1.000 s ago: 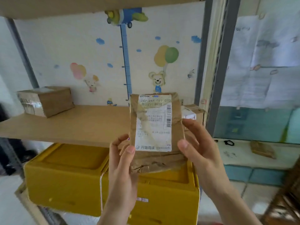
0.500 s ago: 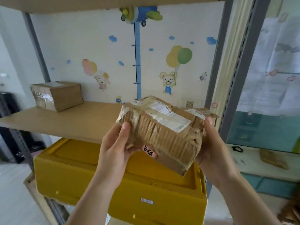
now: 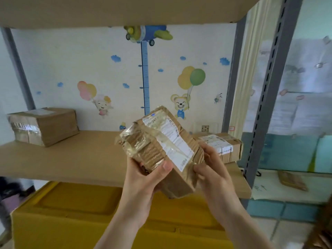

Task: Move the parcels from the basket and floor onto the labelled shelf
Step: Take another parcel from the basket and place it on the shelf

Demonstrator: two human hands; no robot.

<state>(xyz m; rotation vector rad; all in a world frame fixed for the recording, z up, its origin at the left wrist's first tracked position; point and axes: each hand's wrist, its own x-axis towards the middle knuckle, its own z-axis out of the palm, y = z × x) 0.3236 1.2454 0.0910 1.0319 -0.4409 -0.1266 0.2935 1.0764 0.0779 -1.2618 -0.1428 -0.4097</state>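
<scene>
Brown cardboard, taped and creased, is now tilting with its white label facing up and to the right, where a second ago the parcel (image 3: 161,150) was standing upright with the label toward the camera. That reads as checking finished and placing beginning. The parcel is hanging in the air in front of the shelf (image 3: 71,159), above its front edge and not yet resting on it. The left hand (image 3: 143,178) is cupping the lower near corner, thumb pressing on the front face. The right hand (image 3: 210,166) is gripping the right end, fingers (image 3: 203,169) clamped on the cardboard. Two other boxes are sitting on the shelf, one left (image 3: 43,125), one right (image 3: 222,146).
</scene>
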